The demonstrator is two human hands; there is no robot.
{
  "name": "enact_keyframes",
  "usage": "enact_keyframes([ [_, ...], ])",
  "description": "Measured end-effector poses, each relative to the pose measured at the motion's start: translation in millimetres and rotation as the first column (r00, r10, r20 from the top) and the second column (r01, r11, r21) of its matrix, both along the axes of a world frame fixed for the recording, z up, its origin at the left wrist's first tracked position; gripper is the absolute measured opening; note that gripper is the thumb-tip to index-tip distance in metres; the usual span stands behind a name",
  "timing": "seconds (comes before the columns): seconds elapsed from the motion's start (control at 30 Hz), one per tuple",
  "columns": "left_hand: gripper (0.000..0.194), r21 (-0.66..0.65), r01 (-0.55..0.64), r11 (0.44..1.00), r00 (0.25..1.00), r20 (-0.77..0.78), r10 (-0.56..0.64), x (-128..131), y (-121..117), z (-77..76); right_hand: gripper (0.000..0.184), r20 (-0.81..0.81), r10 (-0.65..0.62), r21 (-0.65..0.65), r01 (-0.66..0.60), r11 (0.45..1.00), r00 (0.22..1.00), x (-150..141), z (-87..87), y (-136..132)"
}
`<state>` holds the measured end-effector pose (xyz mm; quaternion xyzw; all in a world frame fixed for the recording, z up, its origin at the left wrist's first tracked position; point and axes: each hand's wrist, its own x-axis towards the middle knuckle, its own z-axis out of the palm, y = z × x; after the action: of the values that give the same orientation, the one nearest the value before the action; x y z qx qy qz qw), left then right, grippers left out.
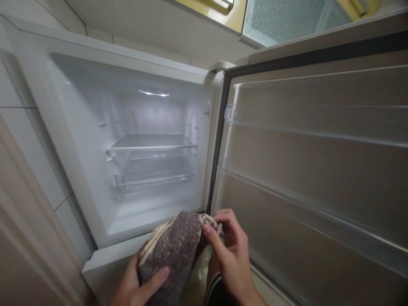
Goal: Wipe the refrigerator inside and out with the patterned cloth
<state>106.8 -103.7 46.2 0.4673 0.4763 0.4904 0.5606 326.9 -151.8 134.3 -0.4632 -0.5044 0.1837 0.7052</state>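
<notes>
- Plainly, both hands are busy with one dark, speckled cloth (pixel 177 242), which hangs between them just before the fridge's lower front edge.
- The left hand (pixel 137 282) grips it from the side, thumb laid flat over the speckled face and the fingers tucked underneath, mostly out of sight.
- Above that thumb, pale folds (pixel 159 238) run along the cloth's left edge.
- The right hand (pixel 234 250), a little higher than the left one, pinches the cloth's pale, crumpled end (pixel 208 220) between thumb and bent fingers.
- Just below the right wrist sits some dark fabric (pixel 219 293) with a white stripe; perhaps it is clothing, though the hand covers too much for me to be sure.
- Beyond both hands stands the fridge (pixel 127 49), with a glass shelf (pixel 153 141) above a clear drawer (pixel 156 182) and a lit lamp (pixel 154 92) higher up.
- To the right of the right hand, the fridge door (pixel 318 174) is swung out, clear racks (pixel 306 132) across its inner side.
- Well above the hands is a yellow cupboard (pixel 213 10); far left of the left hand, pale wall tiles (pixel 35 148).
</notes>
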Motion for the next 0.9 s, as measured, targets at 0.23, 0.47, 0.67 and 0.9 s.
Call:
enact_keyframes([
  [0.23,0.087,0.282,0.213,0.935,0.977,-0.028,-0.213,-12.4,40.2,15.3,0.01,0.143,0.291,0.012,-0.296,0.955,0.946,-1.7,25.8,14.3],
  [0.47,0.065,0.293,0.401,0.868,0.886,0.118,-0.449,24.6,38.8,58.8,0.006,0.313,0.28,-0.038,-0.283,0.958,0.908,8.7,38.6,16.6],
  [0.67,0.075,0.141,0.417,0.898,0.886,0.158,-0.437,32.0,38.4,80.1,0.005,0.414,0.219,-0.082,-0.203,0.976,0.884,23.9,39.2,15.5],
  [0.9,0.041,0.336,0.355,0.872,0.935,-0.142,-0.325,18.3,42.8,109.4,0.027,0.442,0.229,-0.14,-0.185,0.973,0.867,25.2,39.7,22.2],
])
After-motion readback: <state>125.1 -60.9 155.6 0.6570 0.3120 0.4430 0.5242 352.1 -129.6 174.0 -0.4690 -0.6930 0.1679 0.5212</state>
